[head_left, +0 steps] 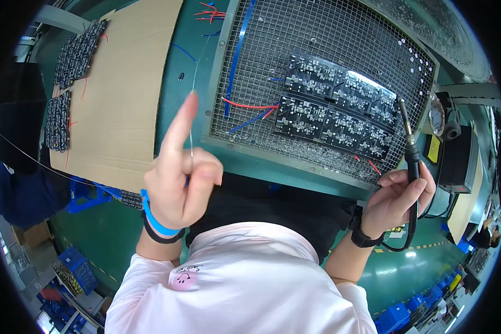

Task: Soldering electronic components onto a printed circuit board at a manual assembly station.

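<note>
My left hand (pixel 181 178) is raised near the green bench's front edge, index finger pointing up, pinching a thin strand of solder wire (pixel 191 125) that runs upward. My right hand (pixel 398 197) grips a black soldering iron (pixel 411 153), its tip pointing up beside the right end of the dark circuit boards (pixel 337 108). These boards lie in two rows on a metal wire-mesh tray (pixel 250 67). Red and blue wires (pixel 250 107) run from the boards' left end across the mesh.
A brown cardboard sheet (pixel 125 83) lies on the left of the green bench (pixel 181 67), with more dark boards (pixel 72 67) at its left edge. A black soldering station (pixel 456 158) stands at the right. Blue bins (pixel 78 270) sit on the floor below.
</note>
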Tool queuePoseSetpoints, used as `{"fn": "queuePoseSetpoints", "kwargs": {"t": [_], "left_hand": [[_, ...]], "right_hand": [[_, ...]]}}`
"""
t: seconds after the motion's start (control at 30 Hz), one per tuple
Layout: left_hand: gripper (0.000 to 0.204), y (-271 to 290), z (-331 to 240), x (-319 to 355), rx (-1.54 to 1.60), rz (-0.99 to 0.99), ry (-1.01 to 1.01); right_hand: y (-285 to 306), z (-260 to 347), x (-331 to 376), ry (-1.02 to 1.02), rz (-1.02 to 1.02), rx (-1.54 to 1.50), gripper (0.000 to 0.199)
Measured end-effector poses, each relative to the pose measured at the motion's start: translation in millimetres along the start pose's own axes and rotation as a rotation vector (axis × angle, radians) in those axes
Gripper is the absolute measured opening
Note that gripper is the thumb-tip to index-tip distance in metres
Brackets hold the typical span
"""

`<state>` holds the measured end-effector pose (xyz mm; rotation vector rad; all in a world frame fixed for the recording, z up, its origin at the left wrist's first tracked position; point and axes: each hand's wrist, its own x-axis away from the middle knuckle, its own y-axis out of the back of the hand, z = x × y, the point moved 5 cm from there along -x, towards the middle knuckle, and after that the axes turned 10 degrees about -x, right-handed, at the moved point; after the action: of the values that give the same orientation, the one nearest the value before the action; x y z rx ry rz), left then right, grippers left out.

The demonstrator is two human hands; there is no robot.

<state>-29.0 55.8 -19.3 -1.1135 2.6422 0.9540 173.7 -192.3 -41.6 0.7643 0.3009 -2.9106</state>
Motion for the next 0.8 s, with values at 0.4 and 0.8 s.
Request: {"fn": "queuePoseSetpoints", "kwargs": {"t": [0.4,0.8], "left_hand": [[0.019,8,-18,4,-0.006,0.069,-0.154],[0.02,2,-9,12,-0.081,0.336,-0.237]], "right_hand": [[-1,1,0,0.005,0.008,0.0,0.032],[-42,52,16,-0.048,0.267,-0.059,0.035]]}}
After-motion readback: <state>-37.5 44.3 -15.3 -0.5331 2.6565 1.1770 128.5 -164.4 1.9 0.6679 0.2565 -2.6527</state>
